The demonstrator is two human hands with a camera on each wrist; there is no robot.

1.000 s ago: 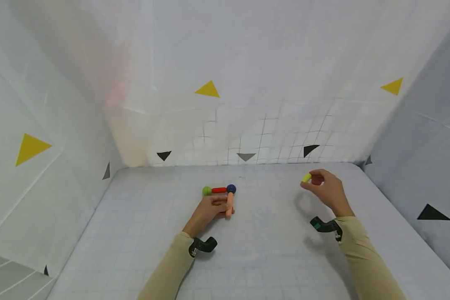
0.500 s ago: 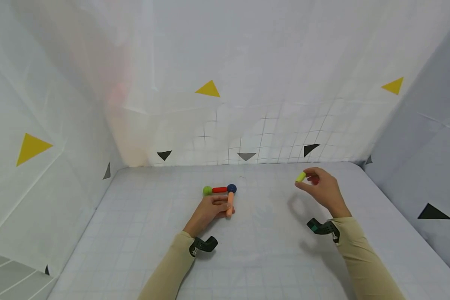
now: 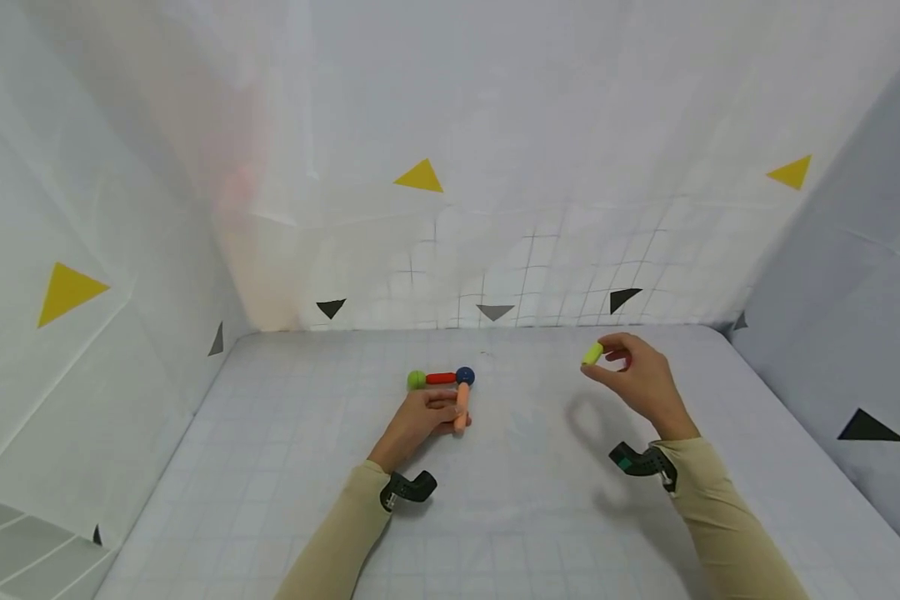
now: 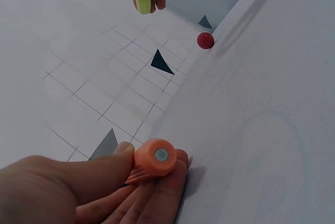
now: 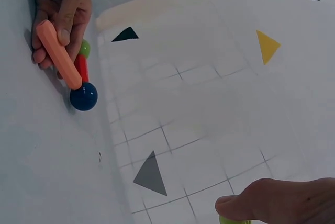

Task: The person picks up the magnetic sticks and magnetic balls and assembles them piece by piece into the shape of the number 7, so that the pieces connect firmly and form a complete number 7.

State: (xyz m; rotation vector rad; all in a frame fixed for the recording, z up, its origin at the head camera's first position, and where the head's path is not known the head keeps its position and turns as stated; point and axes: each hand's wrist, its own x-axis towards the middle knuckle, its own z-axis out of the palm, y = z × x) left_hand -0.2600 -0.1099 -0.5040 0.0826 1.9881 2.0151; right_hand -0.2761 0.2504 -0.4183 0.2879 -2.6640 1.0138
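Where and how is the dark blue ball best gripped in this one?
Probably by the bare right half of the dark blue ball, coming from the right and above: the red rod meets its left side, and the orange rod, held by the left hand, runs off its near side.

The table (image 3: 510, 508) is white and faintly gridded, with 2 rounded far corners. Toward its far edge, in 1 row, the green ball (image 3: 416, 380), the red rod (image 3: 441, 378) and the blue ball (image 3: 465, 376) sit touching, the rod between the balls. The red ball (image 4: 205, 41) lies well apart from them, to their right.
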